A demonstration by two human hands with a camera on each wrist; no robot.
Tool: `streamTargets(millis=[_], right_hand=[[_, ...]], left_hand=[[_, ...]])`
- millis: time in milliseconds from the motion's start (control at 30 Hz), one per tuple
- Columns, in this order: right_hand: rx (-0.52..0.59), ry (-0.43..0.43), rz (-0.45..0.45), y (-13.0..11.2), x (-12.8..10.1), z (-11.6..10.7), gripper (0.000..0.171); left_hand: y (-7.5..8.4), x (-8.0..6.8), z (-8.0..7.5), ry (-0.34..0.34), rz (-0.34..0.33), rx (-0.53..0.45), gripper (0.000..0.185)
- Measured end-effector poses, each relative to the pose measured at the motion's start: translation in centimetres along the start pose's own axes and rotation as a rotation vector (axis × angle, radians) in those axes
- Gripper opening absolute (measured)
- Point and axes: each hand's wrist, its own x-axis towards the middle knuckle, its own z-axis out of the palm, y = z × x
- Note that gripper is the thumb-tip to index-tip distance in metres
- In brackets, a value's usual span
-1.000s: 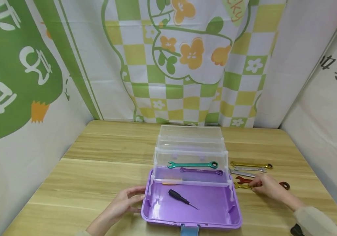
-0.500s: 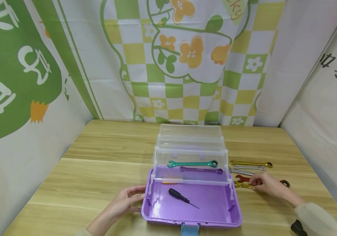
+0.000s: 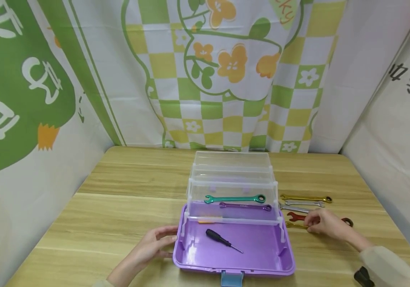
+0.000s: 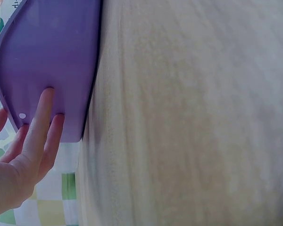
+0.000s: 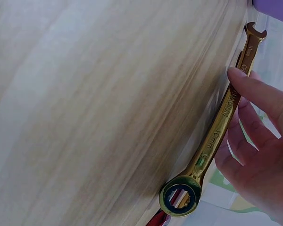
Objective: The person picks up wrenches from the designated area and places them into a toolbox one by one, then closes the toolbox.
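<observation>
My right hand [image 3: 324, 224] pinches a gold combination wrench [image 5: 219, 122] between thumb and fingers, just right of the toolbox. In the right wrist view the wrench's ring end points toward the lower left and its open end lies near the purple box. With fingers extended, my left hand [image 4: 26, 157] touches the outer side wall of the purple toolbox [image 3: 287, 255]. The toolbox stands open. Inside its base lies a black-handled screwdriver [image 3: 217, 236]. A green wrench [image 3: 235, 199] and a purple wrench [image 3: 245, 207] lie in the clear tray [image 3: 231, 220].
Beside the box on the wooden table [image 3: 118, 207] lie another gold wrench [image 3: 305, 198], silver wrenches [image 3: 303, 204] and a red wrench [image 3: 295, 217], partly behind my right hand. A black object [image 3: 362, 276] sits by the right sleeve. Patterned curtains [image 3: 205, 107] stand behind.
The gold wrench in my right hand has turned a little and looks narrower from above. My left hand keeps its place at the toolbox.
</observation>
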Motion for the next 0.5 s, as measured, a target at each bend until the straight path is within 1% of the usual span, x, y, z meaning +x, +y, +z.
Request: streamTargets(millis=[167, 400, 500], right_hand=[[-0.018, 0.011, -0.027, -0.1, 0.0, 0.0, 0.012], [-0.009, -0.002, 0.004, -0.7, -0.1, -0.5, 0.01], [-0.016, 0.01, -0.004, -1.1, -0.1, -0.8, 0.011]], left_hand=[[0.0, 0.0, 0.0, 0.002, 0.001, -0.001, 0.055], [0.0, -0.1, 0.0, -0.018, 0.004, -0.009, 0.055], [0.1, -0.1, 0.0, -0.022, 0.003, -0.012, 0.055]])
